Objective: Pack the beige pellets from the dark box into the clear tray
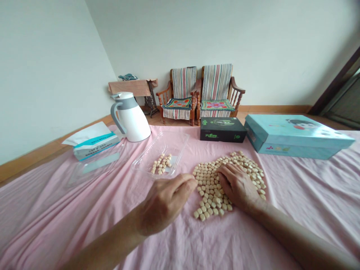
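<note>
Pale wood-coloured pieces [206,180], small and rounded at the corners, lay spread over a pink cloth [180,247], close-set in rows at the left and looser at the right and along the near edge. The right hand [239,185] rested palm down over the middle of the spread; the left hand [165,202], its fingers curled together, reached to the left edge, nearer the wearer than a clear tray [165,144] that held a smaller group of like pieces [161,164]. Because the fingertips were covered or turned from view, it could not be told whether either hand gripped a piece. Light, level pressure from the right palm seemed best, since a hard push would probably have made neighbouring pieces ride up or scatter. The left fingertips were best kept low at the border, nudging single pieces flush rather than sweeping across the close-set rows.
</note>
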A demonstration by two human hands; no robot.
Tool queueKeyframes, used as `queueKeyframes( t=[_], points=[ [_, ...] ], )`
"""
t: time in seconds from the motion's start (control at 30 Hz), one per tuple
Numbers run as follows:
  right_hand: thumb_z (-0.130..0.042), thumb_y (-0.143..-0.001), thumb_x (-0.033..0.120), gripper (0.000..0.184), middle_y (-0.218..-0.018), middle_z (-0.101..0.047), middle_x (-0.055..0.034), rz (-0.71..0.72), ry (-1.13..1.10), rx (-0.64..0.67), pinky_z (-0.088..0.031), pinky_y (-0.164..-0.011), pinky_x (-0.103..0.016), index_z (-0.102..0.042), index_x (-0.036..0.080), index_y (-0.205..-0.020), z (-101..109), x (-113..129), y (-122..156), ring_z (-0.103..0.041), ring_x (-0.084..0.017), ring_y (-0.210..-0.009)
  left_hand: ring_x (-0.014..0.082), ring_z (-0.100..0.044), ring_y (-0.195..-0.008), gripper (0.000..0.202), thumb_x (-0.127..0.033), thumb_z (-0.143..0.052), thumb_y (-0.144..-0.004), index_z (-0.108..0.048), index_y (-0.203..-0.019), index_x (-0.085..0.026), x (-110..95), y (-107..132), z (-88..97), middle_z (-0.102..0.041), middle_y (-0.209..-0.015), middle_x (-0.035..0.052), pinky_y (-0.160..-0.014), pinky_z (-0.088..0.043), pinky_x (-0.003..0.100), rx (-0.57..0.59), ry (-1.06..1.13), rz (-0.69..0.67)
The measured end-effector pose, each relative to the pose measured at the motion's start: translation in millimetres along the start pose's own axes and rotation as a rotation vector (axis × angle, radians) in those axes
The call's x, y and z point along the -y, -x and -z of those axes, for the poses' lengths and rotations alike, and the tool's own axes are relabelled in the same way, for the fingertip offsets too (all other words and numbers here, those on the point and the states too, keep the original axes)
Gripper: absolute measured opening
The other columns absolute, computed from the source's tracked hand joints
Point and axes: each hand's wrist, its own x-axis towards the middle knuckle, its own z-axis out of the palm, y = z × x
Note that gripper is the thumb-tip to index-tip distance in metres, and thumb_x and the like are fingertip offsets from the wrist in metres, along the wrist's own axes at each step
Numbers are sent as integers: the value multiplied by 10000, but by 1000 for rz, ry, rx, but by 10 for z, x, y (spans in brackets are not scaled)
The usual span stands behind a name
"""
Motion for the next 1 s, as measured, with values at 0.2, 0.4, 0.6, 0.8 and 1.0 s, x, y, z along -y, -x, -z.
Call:
queueKeyframes(
  t=[0.2,0.4,0.6,0.8,1.0],
  points=[
    [-421,-923,204,190,-822,-600,-56,-3,0,-2,-383,-785,-341,-601,179,-868,3,5,2,-536,-195,-815,142,-647,-932,197,-115,-547,-873,-571,-1062,-166,292,-78,193,-675,-1027,54,-817,-512,236,-248,-279,168],
    [-427,-920,209,185,-832,-610,-59,-3,3,2,-383,-780,-334,-604,182,-873,-5,-11,8,-546,-195,-819,103,-618,-754,45,-140,-560,-876,-581,-906,-166,134,-54,208,-648,-813,11,-688,-476,203,-88,70,57],
    [-422,-919,203,189,-820,-609,-60,-1,10,-7,-381,-767,-328,-596,184,-849,7,-4,4,-544,-193,-812,126,-574,-729,324,-449,-669,-794,-564,-914,-168,-59,-19,88,-612,-868,20,-616,-437,228,535,386,91],
    [-423,-915,201,186,-810,-608,-55,11,18,-30,-376,-771,-328,-597,193,-851,-10,-21,7,-540,-190,-803,140,-597,-789,22,-185,-566,-866,-559,-859,-165,-137,-2,-75,-606,-887,25,-695,-458,240,682,344,135],
    [-421,-913,197,190,-798,-593,-55,8,19,-9,-377,-761,-322,-591,189,-828,23,6,-1,-532,-191,-800,88,-552,-655,93,-104,-536,-827,-565,-872,-179,-71,-65,135,-602,-805,-6,-604,-436,198,269,317,197]
  ],
)
